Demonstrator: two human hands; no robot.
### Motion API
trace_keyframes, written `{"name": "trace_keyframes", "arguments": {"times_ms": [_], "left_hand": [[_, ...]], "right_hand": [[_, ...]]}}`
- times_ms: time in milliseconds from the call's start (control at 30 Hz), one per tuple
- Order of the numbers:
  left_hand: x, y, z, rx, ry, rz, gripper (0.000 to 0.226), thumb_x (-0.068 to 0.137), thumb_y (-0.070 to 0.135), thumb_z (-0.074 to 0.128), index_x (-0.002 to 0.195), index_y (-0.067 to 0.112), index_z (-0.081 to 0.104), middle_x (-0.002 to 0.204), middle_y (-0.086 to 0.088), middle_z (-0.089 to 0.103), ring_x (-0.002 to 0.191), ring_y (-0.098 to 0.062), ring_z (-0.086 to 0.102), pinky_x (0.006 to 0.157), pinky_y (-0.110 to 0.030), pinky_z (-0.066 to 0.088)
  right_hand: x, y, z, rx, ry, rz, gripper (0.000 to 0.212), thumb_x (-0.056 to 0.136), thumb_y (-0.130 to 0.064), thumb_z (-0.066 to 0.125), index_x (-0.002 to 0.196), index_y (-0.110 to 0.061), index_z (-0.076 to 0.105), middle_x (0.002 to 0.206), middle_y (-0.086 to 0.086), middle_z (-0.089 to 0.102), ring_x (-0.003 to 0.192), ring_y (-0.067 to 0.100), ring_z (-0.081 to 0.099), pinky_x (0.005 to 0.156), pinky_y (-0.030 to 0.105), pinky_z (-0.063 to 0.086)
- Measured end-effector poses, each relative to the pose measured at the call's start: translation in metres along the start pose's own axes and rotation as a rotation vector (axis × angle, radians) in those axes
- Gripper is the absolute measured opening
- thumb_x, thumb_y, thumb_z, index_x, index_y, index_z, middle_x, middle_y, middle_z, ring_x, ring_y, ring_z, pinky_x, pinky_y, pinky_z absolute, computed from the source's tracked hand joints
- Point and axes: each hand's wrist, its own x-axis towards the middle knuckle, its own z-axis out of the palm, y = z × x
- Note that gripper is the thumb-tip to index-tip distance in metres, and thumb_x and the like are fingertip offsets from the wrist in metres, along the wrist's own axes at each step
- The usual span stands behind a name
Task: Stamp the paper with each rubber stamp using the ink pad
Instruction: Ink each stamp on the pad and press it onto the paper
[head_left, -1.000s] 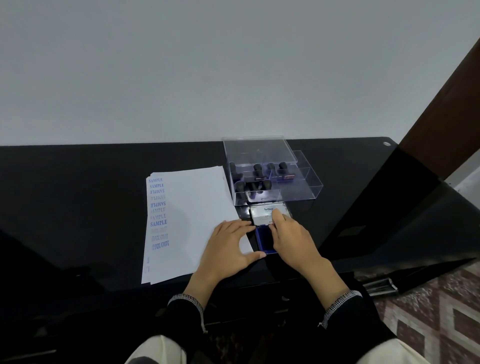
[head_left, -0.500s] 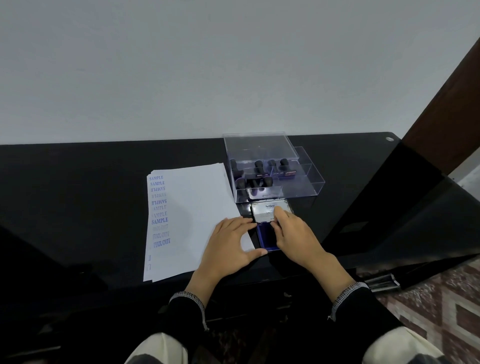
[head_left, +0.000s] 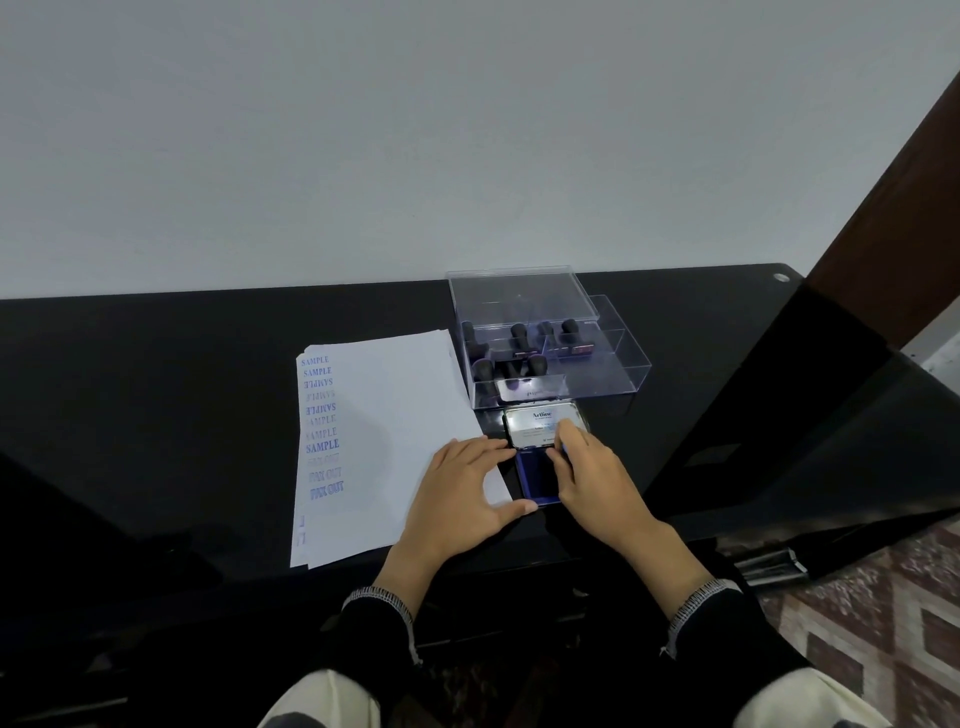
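The ink pad (head_left: 535, 480) lies open on the black table just right of the paper, its blue pad showing. Its metal lid (head_left: 535, 423) stands raised, label towards me. My right hand (head_left: 592, 480) pinches the lid's lower right edge between thumb and forefinger. My left hand (head_left: 457, 493) lies flat on the paper's corner, with fingertips at the pad's hinge corner and the thumb at its front corner. The white paper (head_left: 395, 415) carries blue SAMPLE and FAX OUT prints down its left side. Several black-handled rubber stamps (head_left: 511, 358) stand in a clear box behind the pad.
The clear plastic box (head_left: 621, 364) has its lid (head_left: 519, 296) propped behind it, near the wall. The glossy black table (head_left: 156, 395) ends close to my body. A dark angled panel (head_left: 779, 415) rises on the right, with patterned floor below it.
Both hands stay on the ink pad as before; only the view has shifted slightly.
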Motion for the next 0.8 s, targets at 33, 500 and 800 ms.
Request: {"name": "trace_keyframes", "arguments": {"times_ms": [33, 500, 800], "left_hand": [[0.0, 0.0, 0.0, 0.002, 0.001, 0.001, 0.075, 0.075, 0.074, 0.059, 0.138, 0.035, 0.048, 0.145, 0.02, 0.042, 0.134, 0.002, 0.03, 0.117, -0.022, 0.009], [0.0, 0.0, 0.001, -0.007, 0.004, -0.004, 0.075, 0.074, 0.073, 0.06, 0.138, 0.036, 0.048, 0.144, 0.02, 0.042, 0.134, 0.003, 0.03, 0.117, -0.023, 0.009], [0.0, 0.0, 0.0, 0.0, 0.007, 0.005, 0.074, 0.075, 0.073, 0.059, 0.138, 0.035, 0.049, 0.145, 0.02, 0.042, 0.134, 0.002, 0.03, 0.117, -0.023, 0.008]], "right_hand": [[0.001, 0.001, -0.001, 0.005, -0.003, -0.001, 0.022, 0.097, -0.013, 0.047, 0.082, -0.019, 0.032, 0.07, -0.011, 0.038, 0.063, 0.011, 0.039, 0.05, 0.021, 0.027], [-0.006, -0.001, 0.008, -0.013, 0.067, 0.02, 0.02, 0.098, -0.013, 0.047, 0.083, -0.018, 0.035, 0.078, -0.006, 0.043, 0.069, 0.013, 0.041, 0.058, 0.022, 0.03], [0.02, 0.003, -0.009, 0.08, -0.122, 0.085, 0.014, 0.094, -0.012, 0.051, 0.086, -0.01, 0.04, 0.068, 0.004, 0.052, 0.061, 0.025, 0.052, 0.055, 0.043, 0.044]]}}
